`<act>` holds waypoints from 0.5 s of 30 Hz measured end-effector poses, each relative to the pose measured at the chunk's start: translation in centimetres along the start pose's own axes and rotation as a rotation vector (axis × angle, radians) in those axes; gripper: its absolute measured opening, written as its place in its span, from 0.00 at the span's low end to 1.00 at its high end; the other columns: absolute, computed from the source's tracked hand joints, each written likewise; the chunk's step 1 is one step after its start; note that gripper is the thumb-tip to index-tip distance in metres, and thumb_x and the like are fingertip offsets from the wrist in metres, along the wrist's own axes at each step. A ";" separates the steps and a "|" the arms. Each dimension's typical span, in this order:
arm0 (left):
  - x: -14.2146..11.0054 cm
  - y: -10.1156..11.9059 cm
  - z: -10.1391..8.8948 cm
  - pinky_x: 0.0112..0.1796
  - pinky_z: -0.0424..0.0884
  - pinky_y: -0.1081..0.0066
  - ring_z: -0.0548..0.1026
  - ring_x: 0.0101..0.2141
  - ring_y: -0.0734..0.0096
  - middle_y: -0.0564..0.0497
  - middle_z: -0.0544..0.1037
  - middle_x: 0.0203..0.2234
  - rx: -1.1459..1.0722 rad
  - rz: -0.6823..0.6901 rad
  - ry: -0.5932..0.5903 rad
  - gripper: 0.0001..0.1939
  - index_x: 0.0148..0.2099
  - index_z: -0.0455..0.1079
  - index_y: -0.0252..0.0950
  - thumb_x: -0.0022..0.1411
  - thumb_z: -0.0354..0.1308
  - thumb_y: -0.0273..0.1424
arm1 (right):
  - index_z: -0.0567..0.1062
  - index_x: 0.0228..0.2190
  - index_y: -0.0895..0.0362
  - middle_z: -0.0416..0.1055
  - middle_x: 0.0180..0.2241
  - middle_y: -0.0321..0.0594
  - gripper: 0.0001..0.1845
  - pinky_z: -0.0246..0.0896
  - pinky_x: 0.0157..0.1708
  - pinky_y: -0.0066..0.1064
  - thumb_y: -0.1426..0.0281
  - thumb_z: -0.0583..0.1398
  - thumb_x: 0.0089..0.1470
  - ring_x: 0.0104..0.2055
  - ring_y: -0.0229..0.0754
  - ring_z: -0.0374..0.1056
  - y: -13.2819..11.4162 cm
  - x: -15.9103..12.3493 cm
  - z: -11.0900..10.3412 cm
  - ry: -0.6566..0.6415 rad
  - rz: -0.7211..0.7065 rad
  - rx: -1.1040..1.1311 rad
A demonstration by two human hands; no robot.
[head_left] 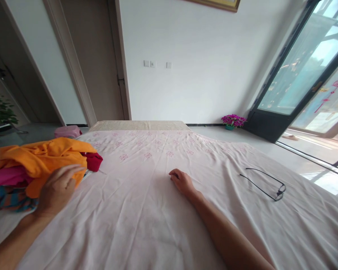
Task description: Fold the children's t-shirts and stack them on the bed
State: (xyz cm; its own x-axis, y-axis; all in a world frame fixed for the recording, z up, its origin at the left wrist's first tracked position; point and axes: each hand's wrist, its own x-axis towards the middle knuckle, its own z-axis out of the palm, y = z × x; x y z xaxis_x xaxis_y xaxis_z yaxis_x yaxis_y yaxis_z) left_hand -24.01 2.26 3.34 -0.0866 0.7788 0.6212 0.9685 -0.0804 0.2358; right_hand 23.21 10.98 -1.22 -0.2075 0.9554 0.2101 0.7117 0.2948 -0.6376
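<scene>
A heap of folded and bunched clothes lies at the left of the head view, with an orange garment (pixel 53 150) on top. Pink cloth (pixel 11 176), dark red cloth (pixel 93 161) and a striped multicoloured cloth (pixel 14 200) show beneath it. My left hand (pixel 58 187) is at the heap's near right side, fingers stretched over the orange fabric; whether it touches is unclear. On the pale pink flowered sheet (pixel 146 210), my right hand (pixel 181 180) rests loosely curled with nothing visible in it. Black-framed glasses (pixel 278 193) lie unfolded to its right.
Behind the sheet's far edge is a beige surface (pixel 141 125). A pink stool (pixel 67 131) stands past the clothes. Purple flowers in a green pot (pixel 233 122) sit on the floor near a dark-framed glass door (pixel 287 86). A leafy plant (pixel 1 108) is at far left.
</scene>
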 end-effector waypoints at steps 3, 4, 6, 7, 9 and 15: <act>-2.2 1.2 4.0 0.61 0.60 0.66 0.68 0.57 0.63 0.49 0.72 0.56 -0.010 0.034 -0.224 0.22 0.56 0.66 0.39 0.60 0.44 0.30 | 0.78 0.39 0.53 0.78 0.37 0.37 0.12 0.58 0.38 0.29 0.72 0.56 0.55 0.38 0.42 0.71 -0.1 -0.1 -0.2 -0.005 -0.008 -0.001; -2.6 1.0 5.1 0.61 0.60 0.65 0.68 0.58 0.62 0.47 0.71 0.57 0.002 0.000 -0.274 0.23 0.57 0.65 0.38 0.60 0.44 0.30 | 0.78 0.39 0.53 0.78 0.37 0.37 0.12 0.58 0.38 0.29 0.72 0.56 0.55 0.38 0.42 0.71 -0.1 -0.1 -0.3 -0.009 -0.012 0.007; -3.3 0.2 6.6 0.60 0.61 0.61 0.68 0.58 0.58 0.43 0.71 0.57 0.029 -0.081 -0.319 0.24 0.57 0.65 0.35 0.60 0.44 0.31 | 0.77 0.39 0.52 0.78 0.38 0.37 0.12 0.59 0.39 0.29 0.72 0.56 0.55 0.39 0.42 0.71 -0.2 -0.2 -0.4 -0.012 -0.019 0.023; -3.5 -0.2 7.2 0.60 0.61 0.59 0.68 0.58 0.56 0.41 0.72 0.56 0.036 -0.112 -0.319 0.24 0.57 0.66 0.34 0.61 0.44 0.32 | 0.77 0.39 0.52 0.78 0.38 0.37 0.12 0.59 0.39 0.29 0.72 0.56 0.55 0.39 0.42 0.72 -0.3 -0.2 -0.5 -0.012 -0.019 0.028; -3.8 -1.0 7.8 0.60 0.62 0.57 0.69 0.57 0.54 0.40 0.72 0.56 0.036 -0.141 -0.294 0.24 0.56 0.68 0.33 0.61 0.43 0.32 | 0.77 0.39 0.52 0.78 0.39 0.36 0.12 0.58 0.38 0.28 0.72 0.56 0.55 0.39 0.41 0.72 -0.3 -0.3 -0.5 -0.013 -0.020 0.028; -4.1 -1.6 8.1 0.60 0.62 0.57 0.70 0.57 0.55 0.41 0.74 0.54 0.006 -0.153 -0.252 0.23 0.55 0.69 0.36 0.61 0.44 0.33 | 0.77 0.40 0.51 0.78 0.40 0.36 0.13 0.59 0.41 0.29 0.72 0.55 0.56 0.42 0.42 0.72 0.2 -0.2 -0.3 -0.014 -0.023 0.016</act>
State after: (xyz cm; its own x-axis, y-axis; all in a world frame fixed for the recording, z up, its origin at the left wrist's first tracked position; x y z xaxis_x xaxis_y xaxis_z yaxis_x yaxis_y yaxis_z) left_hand -23.29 4.28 -5.63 -0.1716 0.9116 0.3736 0.9501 0.0529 0.3074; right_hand 23.56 10.80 -1.18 -0.2330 0.9485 0.2146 0.6957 0.3167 -0.6447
